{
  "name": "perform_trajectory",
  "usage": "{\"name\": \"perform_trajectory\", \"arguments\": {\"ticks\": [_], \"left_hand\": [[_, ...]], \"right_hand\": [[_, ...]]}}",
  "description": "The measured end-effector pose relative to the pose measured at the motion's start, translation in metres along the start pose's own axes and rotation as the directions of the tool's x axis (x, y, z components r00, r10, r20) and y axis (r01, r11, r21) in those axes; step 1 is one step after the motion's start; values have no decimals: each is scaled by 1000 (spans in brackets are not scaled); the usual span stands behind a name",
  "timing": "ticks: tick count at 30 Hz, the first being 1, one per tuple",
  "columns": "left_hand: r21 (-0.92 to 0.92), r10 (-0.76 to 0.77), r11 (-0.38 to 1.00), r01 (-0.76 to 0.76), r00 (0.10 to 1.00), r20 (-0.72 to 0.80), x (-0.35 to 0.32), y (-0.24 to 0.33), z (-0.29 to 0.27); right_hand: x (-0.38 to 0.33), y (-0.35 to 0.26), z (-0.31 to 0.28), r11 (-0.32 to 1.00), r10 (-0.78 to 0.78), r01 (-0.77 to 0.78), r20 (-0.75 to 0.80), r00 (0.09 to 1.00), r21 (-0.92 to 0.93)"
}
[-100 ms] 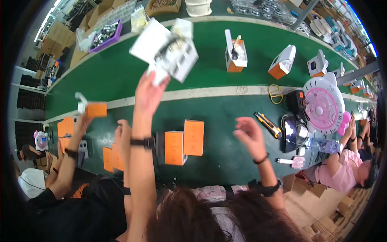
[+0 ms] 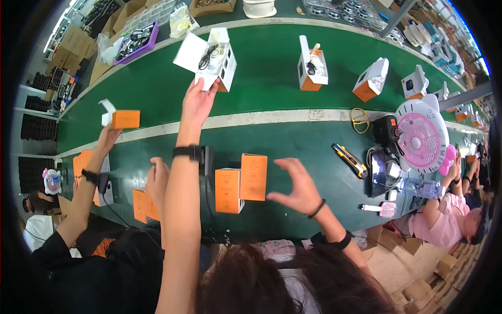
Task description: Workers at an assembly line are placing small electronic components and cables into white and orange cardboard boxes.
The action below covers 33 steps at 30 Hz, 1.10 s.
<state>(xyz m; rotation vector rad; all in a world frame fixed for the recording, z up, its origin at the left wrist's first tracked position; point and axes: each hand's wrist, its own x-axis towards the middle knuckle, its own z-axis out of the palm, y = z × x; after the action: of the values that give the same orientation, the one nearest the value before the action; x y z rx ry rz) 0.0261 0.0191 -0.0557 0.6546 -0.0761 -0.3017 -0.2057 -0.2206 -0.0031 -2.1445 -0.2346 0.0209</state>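
Observation:
My left hand [image 2: 197, 107] is stretched across to the far strip of the bench, its fingers closed on the near flap of an open white box [image 2: 227, 65]. Inside that box lie a coiled black cable [image 2: 208, 56] and white contents. My right hand [image 2: 297, 187] is empty, thumb and fingers spread, just right of two closed orange boxes [image 2: 254, 177] [image 2: 228, 191] standing side by side on the near strip. It appears apart from them.
Open orange-and-white boxes [image 2: 312, 70] [image 2: 370, 81] line the far strip. At right lie yellow scissors [image 2: 360, 120], a utility knife [image 2: 349, 161], a pink fan [image 2: 418, 137], a bottle [image 2: 421, 187] and a hairbrush [image 2: 386, 209]. At left a co-worker's hand [image 2: 109, 137] holds an orange box [image 2: 126, 119].
My left hand and the open white box have shifted slightly farther away, and the box is no longer blurred. My right hand has moved left toward the orange boxes.

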Motion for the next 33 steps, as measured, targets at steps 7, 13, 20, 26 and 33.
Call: {"name": "perform_trajectory", "arguments": {"ticks": [7,13,20,26,33], "left_hand": [[223,-149,928,297,849,-508,0,-18,-70],[869,225,422,257,899,-376,-57,-12,-34],[971,405,241,-12,910,-89,-134,-40,41],[978,334,74,-193,929,158,-202,-88,110],[852,42,517,-75,997,62,-229,-175,101]], "right_hand": [[35,15,36,960,265,-249,-135,955,124],[114,24,59,847,530,-513,141,836,-142],[127,19,49,719,694,-547,487,530,-429],[4,6,-4,991,126,-127,-20,992,-51],[-63,14,8,956,104,-175,-287,952,-234]]}}
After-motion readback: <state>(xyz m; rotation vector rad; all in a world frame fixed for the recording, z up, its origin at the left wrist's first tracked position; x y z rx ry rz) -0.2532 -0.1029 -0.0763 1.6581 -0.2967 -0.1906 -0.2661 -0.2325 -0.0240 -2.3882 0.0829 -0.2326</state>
